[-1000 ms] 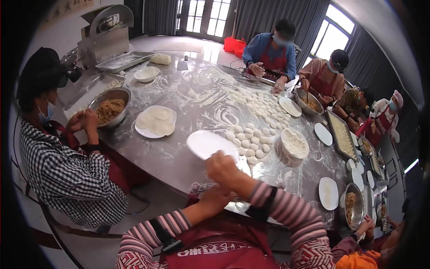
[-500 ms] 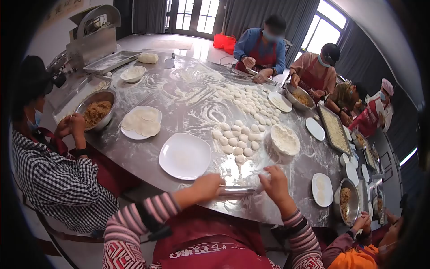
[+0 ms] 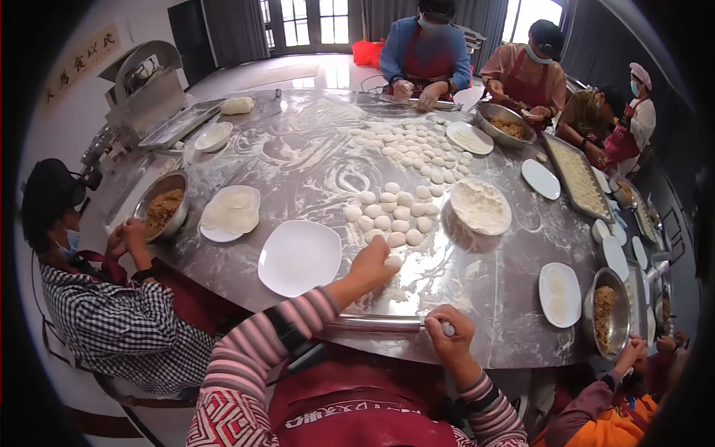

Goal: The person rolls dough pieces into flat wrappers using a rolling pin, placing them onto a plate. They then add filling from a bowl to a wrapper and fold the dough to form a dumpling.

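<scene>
My left hand (image 3: 372, 267) reaches over the floured steel table to the near edge of a cluster of flattened dough pieces (image 3: 401, 213). Its fingers are closed on one small round dough piece (image 3: 393, 261). Lower down, at the table's near edge, my right hand (image 3: 451, 333) is wrapped round the end handle of a metal rolling pin (image 3: 376, 322). The pin lies crosswise in front of my apron, its left end partly hidden by my left sleeve. To the left of my left hand is a white square plate (image 3: 300, 258).
A bowl of flour (image 3: 480, 207) stands right of the dough. Wrappers lie on a plate (image 3: 231, 211) to the left and an oval plate (image 3: 560, 295) to the right. Steel bowls of filling (image 3: 162, 205) stand near other people, who work around the table (image 3: 298, 171).
My left hand has left the rolling pin and moved up and forward to a dough piece. My right hand has moved down, still on the pin's handle. The view has shifted.
</scene>
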Demonstrator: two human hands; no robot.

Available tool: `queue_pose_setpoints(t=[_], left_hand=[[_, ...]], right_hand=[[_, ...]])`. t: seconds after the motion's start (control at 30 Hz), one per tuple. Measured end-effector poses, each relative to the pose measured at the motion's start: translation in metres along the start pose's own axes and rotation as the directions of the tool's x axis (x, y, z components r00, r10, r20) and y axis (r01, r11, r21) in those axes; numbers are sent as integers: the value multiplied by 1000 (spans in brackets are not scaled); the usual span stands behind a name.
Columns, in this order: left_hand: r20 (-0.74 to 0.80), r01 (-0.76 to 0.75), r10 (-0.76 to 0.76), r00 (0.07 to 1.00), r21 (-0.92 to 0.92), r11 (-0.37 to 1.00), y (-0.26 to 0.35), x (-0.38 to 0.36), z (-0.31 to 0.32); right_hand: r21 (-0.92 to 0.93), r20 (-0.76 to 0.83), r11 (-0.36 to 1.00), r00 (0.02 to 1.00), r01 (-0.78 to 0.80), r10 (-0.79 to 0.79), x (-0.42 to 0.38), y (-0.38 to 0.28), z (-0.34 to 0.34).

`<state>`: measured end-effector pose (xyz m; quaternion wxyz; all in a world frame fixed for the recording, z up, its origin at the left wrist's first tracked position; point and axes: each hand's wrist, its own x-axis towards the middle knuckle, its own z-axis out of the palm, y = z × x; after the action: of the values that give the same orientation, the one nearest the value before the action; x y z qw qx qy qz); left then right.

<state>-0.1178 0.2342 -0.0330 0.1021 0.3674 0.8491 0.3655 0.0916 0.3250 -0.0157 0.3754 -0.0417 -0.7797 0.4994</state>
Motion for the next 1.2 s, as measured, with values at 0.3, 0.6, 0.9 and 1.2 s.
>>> queue_pose_setpoints(t=[0.3,0.6,0.9,1.2], left_hand=[[217,311,-242,946,-382,870,-46,-93,-90],[312,182,-38,949,-450,874,-25,-45,-37],[322,-17,80,943,-194,981,-8,-42,-12],[306,17,44,951,-193,981,-9,-51,-14]], right_hand=[[33,8,999,1000,29,-29,-2,-3,1],[-31,-46,999,998,32,-34,-12,-13,5],[40,-164,998,985,-38,44,41,10,25],[-2,-239,994,966,-108,104,16,43,24]])
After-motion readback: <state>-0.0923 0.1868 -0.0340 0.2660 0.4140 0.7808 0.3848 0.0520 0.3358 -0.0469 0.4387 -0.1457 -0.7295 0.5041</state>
